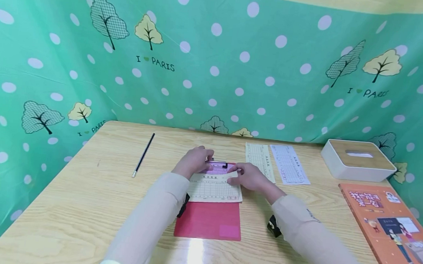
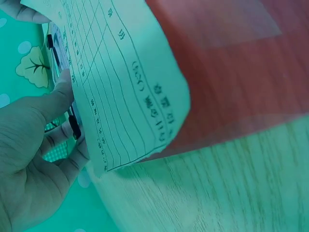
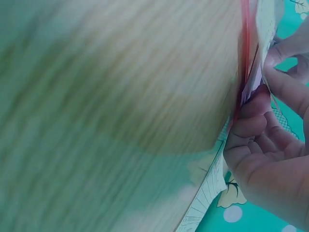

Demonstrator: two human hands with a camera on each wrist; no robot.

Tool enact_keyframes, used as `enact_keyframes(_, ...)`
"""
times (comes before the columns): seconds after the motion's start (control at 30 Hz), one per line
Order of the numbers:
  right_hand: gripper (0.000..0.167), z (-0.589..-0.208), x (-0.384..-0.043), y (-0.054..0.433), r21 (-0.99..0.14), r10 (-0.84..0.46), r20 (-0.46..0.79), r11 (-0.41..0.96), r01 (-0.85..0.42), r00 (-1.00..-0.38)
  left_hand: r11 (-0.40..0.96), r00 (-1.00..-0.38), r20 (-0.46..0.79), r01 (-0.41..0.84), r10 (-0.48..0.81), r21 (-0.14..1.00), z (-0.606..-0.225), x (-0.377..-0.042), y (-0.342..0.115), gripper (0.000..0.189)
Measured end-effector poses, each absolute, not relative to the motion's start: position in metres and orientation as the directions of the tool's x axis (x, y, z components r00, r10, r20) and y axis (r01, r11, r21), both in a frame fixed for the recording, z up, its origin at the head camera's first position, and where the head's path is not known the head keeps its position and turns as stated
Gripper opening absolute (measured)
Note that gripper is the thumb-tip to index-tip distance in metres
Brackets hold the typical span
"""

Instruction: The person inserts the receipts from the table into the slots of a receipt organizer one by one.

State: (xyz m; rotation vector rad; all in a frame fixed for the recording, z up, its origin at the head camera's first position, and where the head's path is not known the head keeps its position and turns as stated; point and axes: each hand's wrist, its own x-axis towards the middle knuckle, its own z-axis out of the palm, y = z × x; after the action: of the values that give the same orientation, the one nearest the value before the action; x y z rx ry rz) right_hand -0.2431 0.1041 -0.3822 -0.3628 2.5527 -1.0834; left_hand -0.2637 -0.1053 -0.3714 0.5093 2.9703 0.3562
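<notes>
Wood table [image 1: 69, 203]; forearms [image 1: 150, 223] angle inward over red clipboard [image 1: 205, 221]; left fingers [image 2: 60, 94] pinch clip [image 1: 218, 162], right fingers [image 3: 251, 126] pinch paper [image 1: 212, 189].

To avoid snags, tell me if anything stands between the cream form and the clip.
The left grip does, its thumb lying between clip and form; the right grip is close to the clip's right end. A purple sheet shows beneath; nothing else visible.

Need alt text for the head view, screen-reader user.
A person's left hand grips the clip of a red clipboard while their right hand pinches a printed slip over it. Around them on a wooden table: a pencil left; two slips, tissue box and orange book right.
</notes>
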Motion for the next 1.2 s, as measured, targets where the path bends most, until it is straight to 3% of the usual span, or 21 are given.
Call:
enact_keyframes(0.3,0.027,-0.381,-0.241,0.095,-0.717,-0.242,-0.227,0.698,-0.007,-0.943,0.913,-0.936,-0.062,0.322,0.347,0.251,-0.373,-0.264,-0.107,0.019)
enact_keyframes(0.43,0.035,-0.38,-0.238,0.092,-0.708,-0.22,-0.242,0.706,0.017,-0.945,0.913,-0.936,-0.059,0.322,0.346,0.25,-0.374,-0.264,-0.106,0.02)
enact_keyframes(0.6,0.043,-0.379,-0.237,0.086,-0.676,-0.22,-0.238,0.737,-0.001,-0.946,0.913,-0.936,-0.05,0.326,0.348,0.247,-0.374,-0.263,-0.106,0.02)
enact_keyframes(0.87,0.04,-0.381,-0.239,0.081,-0.661,-0.231,-0.18,0.748,-0.056,-0.956,0.909,-0.936,-0.063,0.318,0.345,0.269,-0.373,-0.263,-0.108,0.023)
enact_keyframes(1.2,0.044,-0.378,-0.243,0.078,-0.629,-0.207,-0.194,0.776,-0.041,-0.959,0.89,-0.921,-0.026,0.368,0.389,0.269,-0.375,-0.267,-0.109,0.019)
